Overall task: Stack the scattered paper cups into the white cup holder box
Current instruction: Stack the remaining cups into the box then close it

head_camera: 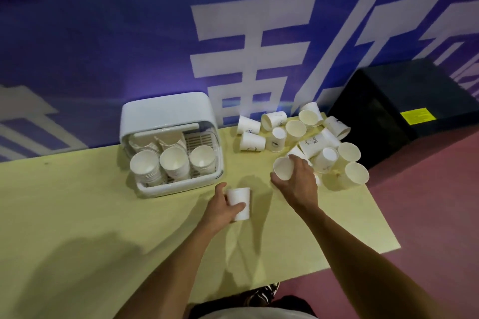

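The white cup holder box (169, 114) stands open at the table's back, with three stacks of nested paper cups (173, 162) leaning out of its front. My left hand (220, 208) grips one white paper cup (241, 201), bottom end up, just in front of the box's right corner. My right hand (298, 180) holds another paper cup (283, 168) tilted with its mouth toward the left. Behind it, several scattered paper cups (305, 134) lie and stand in a heap at the table's back right.
The yellow-green table (103, 215) ends at a right edge near the heap, with pink floor (427, 215) beyond. A black box (396, 109) stands on the floor at the right. A blue wall with white characters rises directly behind the table.
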Available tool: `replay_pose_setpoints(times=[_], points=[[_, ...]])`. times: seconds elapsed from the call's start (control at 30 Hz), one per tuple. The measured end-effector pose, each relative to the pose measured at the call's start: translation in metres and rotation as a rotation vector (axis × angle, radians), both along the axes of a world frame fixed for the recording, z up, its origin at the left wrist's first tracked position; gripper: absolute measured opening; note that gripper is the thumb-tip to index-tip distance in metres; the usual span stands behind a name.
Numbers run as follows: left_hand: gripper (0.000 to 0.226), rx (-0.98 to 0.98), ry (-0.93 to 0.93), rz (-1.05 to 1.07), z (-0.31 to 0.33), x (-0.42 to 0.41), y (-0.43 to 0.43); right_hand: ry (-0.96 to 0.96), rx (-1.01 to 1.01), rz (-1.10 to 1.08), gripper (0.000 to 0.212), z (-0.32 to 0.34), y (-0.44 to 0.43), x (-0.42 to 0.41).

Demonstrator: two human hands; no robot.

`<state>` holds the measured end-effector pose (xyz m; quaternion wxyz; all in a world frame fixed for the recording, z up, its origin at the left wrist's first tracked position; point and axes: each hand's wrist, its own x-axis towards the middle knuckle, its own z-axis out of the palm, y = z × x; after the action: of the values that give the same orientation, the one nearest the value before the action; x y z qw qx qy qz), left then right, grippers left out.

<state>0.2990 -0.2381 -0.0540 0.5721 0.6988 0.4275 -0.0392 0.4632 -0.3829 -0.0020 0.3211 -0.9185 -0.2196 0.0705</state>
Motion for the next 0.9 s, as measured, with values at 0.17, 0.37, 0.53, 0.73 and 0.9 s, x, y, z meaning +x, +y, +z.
replay_pose_setpoints(times=[0.17,0.37,0.53,0.73,0.9], points=[[0.087,-0.006,-0.019,0.087,0.006,-0.034,0.018,0.043,0.066,0.184,0.073,0.013,0.045,-0.020],[0.071,0.028,-0.057,0.180,0.007,-0.069,0.044,0.040,0.124,0.369,0.074,0.032,0.099,-0.046],[0.058,0.037,-0.099,0.235,0.010,-0.095,0.058,0.035,0.179,0.446,0.072,0.043,0.138,-0.068],[0.059,0.041,-0.103,0.283,0.009,-0.121,0.068,0.008,0.101,0.479,0.074,0.034,0.164,-0.078],[0.065,0.043,-0.094,0.299,0.007,-0.132,0.075,0.009,0.009,0.467,0.074,0.024,0.174,-0.080]])
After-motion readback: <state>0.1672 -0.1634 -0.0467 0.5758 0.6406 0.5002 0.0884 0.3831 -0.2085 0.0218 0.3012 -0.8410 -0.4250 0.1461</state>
